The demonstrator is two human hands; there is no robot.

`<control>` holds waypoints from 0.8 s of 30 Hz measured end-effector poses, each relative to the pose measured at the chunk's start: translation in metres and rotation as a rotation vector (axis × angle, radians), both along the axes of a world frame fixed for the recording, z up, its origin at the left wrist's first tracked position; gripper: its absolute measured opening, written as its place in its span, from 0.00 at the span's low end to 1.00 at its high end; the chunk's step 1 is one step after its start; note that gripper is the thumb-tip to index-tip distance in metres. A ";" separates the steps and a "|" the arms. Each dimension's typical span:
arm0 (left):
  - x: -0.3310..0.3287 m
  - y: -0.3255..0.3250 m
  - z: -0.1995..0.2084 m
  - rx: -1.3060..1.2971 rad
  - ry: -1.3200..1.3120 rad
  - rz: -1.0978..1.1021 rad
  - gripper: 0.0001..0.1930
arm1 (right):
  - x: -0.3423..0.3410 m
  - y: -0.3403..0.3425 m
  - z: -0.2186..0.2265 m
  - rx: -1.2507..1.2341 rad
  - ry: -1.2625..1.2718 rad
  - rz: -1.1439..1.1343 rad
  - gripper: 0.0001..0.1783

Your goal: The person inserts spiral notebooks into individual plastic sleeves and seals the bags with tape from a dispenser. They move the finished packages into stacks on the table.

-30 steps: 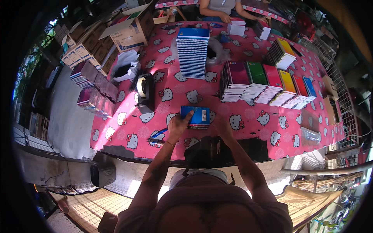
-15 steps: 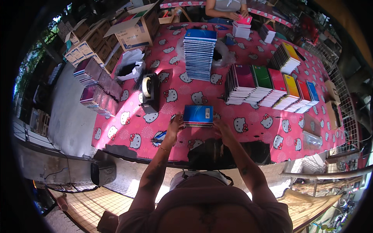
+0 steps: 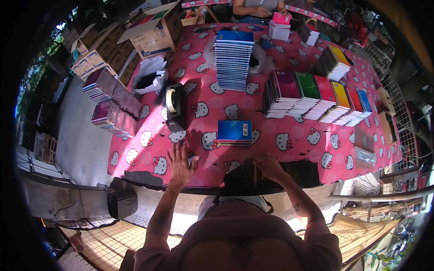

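A small stack of spiral notebooks with a blue cover on top (image 3: 234,131) lies flat on the table in front of me, touched by neither hand. My left hand (image 3: 181,163) is open, fingers spread, left of the stack. It is over a small blue item (image 3: 191,158), mostly hidden under the palm, whose kind I cannot make out. Near the front edge, over a dark worn patch, my right hand (image 3: 270,166) is held loosely with its fingers partly apart and nothing visible in them. Beyond the small stack rises a tall pile of blue spiral notebooks (image 3: 233,61).
A black tape dispenser (image 3: 175,108) stands left of centre on the pink patterned table (image 3: 217,108). Notebook rows in several colours (image 3: 312,97) fill the right side; wrapped bundles (image 3: 113,104) and cartons (image 3: 156,36) are left. Across the table, another person (image 3: 260,9) handles pink notebooks (image 3: 280,27).
Both hands have let go of the small notebook stack. My left hand has moved left over the blue item, and my right hand has drawn back toward the front edge.
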State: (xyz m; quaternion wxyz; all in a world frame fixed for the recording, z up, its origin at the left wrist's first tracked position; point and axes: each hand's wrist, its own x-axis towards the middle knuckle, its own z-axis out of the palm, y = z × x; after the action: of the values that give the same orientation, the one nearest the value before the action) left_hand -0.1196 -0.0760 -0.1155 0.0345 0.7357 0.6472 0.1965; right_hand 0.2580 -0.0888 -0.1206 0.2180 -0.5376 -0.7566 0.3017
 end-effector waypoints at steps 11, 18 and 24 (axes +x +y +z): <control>0.037 0.105 -0.007 -0.409 -0.954 -0.115 0.07 | -0.076 0.035 0.047 0.607 -0.243 -0.340 0.20; 0.047 0.164 -0.006 -0.277 -0.789 -0.238 0.09 | -0.128 0.025 0.021 0.419 -0.309 -0.154 0.36; 0.131 0.254 -0.007 0.191 -0.324 -0.616 0.11 | -0.141 0.027 0.019 0.425 -0.327 -0.216 0.35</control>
State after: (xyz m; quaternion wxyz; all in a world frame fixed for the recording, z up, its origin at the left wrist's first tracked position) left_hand 0.0114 0.1781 -0.1220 0.1256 0.8555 0.3599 0.3505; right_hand 0.1173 -0.0619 -0.1015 0.2317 -0.5988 -0.7664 0.0206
